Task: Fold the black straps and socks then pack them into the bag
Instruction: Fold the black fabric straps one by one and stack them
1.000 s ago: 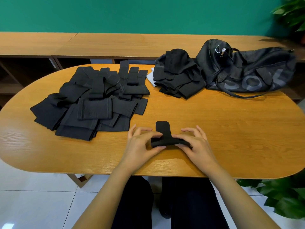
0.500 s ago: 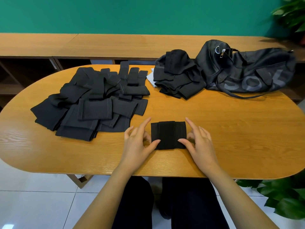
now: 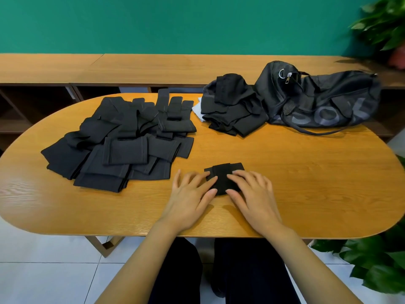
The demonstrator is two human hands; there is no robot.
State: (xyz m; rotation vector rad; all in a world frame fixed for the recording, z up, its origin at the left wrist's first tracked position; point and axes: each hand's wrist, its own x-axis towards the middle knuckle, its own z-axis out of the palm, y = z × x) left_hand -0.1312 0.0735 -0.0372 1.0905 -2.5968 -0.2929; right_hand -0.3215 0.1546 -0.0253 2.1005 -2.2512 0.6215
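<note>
A small folded black strap [image 3: 223, 172] lies flat on the wooden table [image 3: 306, 183] near its front edge. My left hand [image 3: 190, 194] presses its left part with straight fingers. My right hand [image 3: 252, 191] lies flat over its right part, fingers straight. A wide pile of unfolded black straps and socks [image 3: 122, 139] spreads over the table's left half. A smaller heap of black fabric [image 3: 232, 108] sits at the back centre. Beside that heap, at the back right, lies the black duffel bag [image 3: 322, 102] with its zipper pull at the top.
A wooden bench [image 3: 153, 69] runs along the green wall behind the table. Potted plants stand at the top right [image 3: 385, 25] and beside the table's lower right [image 3: 377, 262]. A white scrap [image 3: 197, 110] peeks from under the back heap.
A second ago both hands pinched a narrow upright fold. The strap was then laid out flat, and both hands have moved onto it, pressing it down.
</note>
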